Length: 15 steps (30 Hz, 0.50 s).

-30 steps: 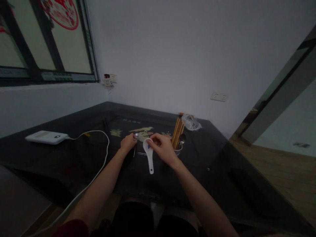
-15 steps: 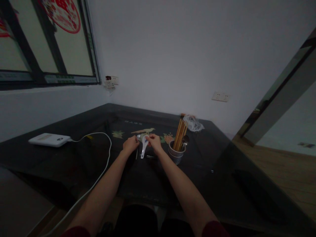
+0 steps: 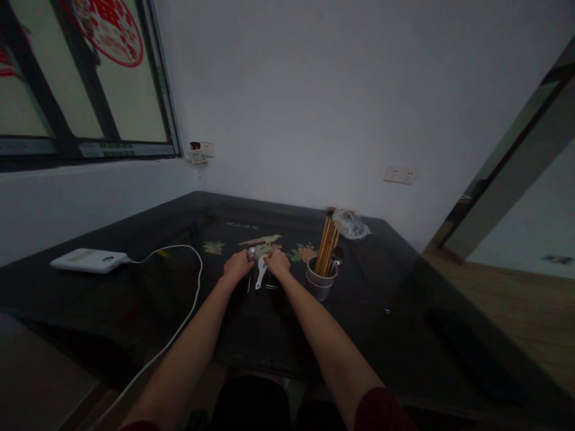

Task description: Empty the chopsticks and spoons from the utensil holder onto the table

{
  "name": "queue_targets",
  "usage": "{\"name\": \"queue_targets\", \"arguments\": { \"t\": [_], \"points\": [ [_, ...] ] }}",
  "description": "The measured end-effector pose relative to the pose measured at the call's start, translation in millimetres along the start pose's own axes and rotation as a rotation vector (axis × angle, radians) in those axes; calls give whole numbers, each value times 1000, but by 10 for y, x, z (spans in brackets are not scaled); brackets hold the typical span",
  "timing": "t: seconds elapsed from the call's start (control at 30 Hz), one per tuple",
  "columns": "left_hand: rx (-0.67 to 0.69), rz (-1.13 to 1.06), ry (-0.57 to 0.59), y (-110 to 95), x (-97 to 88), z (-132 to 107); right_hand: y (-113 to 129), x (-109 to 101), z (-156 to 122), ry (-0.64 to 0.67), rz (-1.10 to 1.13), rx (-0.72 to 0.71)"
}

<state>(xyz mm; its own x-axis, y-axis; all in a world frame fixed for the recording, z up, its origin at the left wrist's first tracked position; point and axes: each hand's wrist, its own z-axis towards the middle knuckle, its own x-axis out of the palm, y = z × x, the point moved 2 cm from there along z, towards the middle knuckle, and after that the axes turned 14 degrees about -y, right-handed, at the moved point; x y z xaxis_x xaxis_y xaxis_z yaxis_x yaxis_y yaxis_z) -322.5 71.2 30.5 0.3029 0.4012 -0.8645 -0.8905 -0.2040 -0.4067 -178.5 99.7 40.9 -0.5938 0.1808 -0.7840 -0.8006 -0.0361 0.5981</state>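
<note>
left hand (image 3: 238,266): fingers closed on a shiny spoon (image 3: 252,253) | right hand (image 3: 277,262): fingers pinch the wide end of a white spoon (image 3: 260,276) | both spoons: between the two hands' fingers | grey cup (image 3: 318,289) with sticks (image 3: 327,246): right of the right fingers

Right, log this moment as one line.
left hand: touches shiny metal spoon | right hand: touches white ceramic-looking spoon | right of hands: round grey cup holding brown wooden chopsticks | surface: glossy black table
</note>
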Motion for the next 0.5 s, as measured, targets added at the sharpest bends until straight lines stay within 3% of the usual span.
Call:
{"name": "queue_targets", "arguments": {
  "t": [0.5],
  "points": [
    [42, -49, -50, -35, -46, 17, -69, -100, -131, 16, -18, -77]
  ]
}}
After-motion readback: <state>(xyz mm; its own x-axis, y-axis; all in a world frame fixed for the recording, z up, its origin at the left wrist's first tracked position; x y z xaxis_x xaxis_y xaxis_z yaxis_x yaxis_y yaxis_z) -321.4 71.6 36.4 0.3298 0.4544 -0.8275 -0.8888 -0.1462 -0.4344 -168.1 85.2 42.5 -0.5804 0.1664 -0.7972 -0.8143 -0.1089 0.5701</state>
